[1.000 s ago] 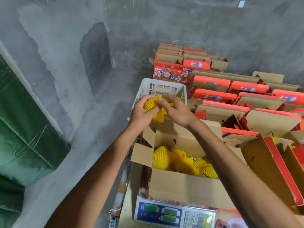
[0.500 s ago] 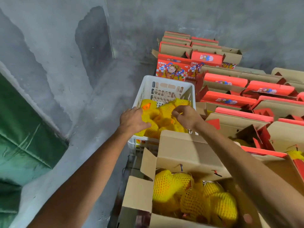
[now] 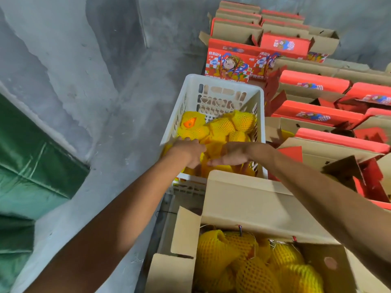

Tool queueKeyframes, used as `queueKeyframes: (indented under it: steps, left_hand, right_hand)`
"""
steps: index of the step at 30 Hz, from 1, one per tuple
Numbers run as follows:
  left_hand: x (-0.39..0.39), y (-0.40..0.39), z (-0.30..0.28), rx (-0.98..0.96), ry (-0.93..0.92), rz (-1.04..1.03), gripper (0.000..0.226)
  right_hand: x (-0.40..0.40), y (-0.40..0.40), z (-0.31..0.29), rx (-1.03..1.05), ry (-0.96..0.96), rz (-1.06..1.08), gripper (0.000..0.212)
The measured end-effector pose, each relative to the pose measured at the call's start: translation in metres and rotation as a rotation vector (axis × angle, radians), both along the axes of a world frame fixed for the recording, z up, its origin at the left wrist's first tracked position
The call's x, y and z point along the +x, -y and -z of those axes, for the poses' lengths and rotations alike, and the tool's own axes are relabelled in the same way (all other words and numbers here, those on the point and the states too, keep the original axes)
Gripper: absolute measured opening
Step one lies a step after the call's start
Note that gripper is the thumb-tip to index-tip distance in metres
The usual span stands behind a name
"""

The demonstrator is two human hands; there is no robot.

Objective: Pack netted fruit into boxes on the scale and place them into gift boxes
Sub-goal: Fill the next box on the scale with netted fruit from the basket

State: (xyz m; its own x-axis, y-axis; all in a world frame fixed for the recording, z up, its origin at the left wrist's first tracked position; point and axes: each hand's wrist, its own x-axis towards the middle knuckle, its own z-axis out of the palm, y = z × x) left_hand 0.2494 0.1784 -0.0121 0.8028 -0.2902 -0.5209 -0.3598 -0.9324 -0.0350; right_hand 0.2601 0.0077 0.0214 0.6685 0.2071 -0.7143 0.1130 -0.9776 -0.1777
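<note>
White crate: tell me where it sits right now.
In the head view the white crate sits centre frame, beyond the open cardboard box, with red gift boxes on its right and both hands inside it.

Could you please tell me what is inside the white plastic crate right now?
The white crate holds yellow netted fruit; the left hand and right hand reach among them. The crate's bottom is covered.
</note>
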Motion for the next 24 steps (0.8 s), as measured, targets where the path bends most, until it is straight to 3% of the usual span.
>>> queueKeyframes:
  steps: [2, 5, 9, 10, 12, 14, 19, 24]
  left_hand:
    - [0.001, 0.007, 0.004, 0.038, 0.040, 0.008, 0.056]
    - [0.004, 0.012, 0.009, -0.006, 0.052, -0.039, 0.046]
    - [0.003, -0.002, 0.006, -0.194, 0.104, -0.113, 0.051]
    - [0.001, -0.006, 0.005, -0.250, 0.118, -0.135, 0.055]
    - [-0.004, -0.012, 0.000, -0.373, 0.154, -0.180, 0.063]
    - [-0.010, -0.016, -0.010, -0.512, 0.207, -0.235, 0.067]
    - [-0.034, -0.021, -0.059, -0.929, 0.342, -0.410, 0.066]
    - [-0.089, -0.016, -0.122, -1.299, 0.380, -0.486, 0.064]
  right_hand:
    - [-0.005, -0.009, 0.001, -0.054, -0.009, -0.059, 0.071]
    - [-0.012, -0.023, 0.009, -0.204, 0.105, -0.236, 0.035]
    - [-0.016, -0.029, 0.004, -0.172, 0.122, -0.263, 0.027]
    - [-0.017, -0.028, 0.000, -0.149, 0.106, -0.223, 0.031]
    - [-0.015, -0.019, -0.005, -0.121, 0.125, -0.177, 0.058]
    - [-0.016, -0.008, -0.013, -0.087, 0.233, -0.174, 0.077]
    - [-0.032, 0.016, -0.059, 0.178, 0.490, 0.051, 0.093]
    - [-0.074, 0.034, -0.111, 0.511, 0.737, 0.219, 0.091]
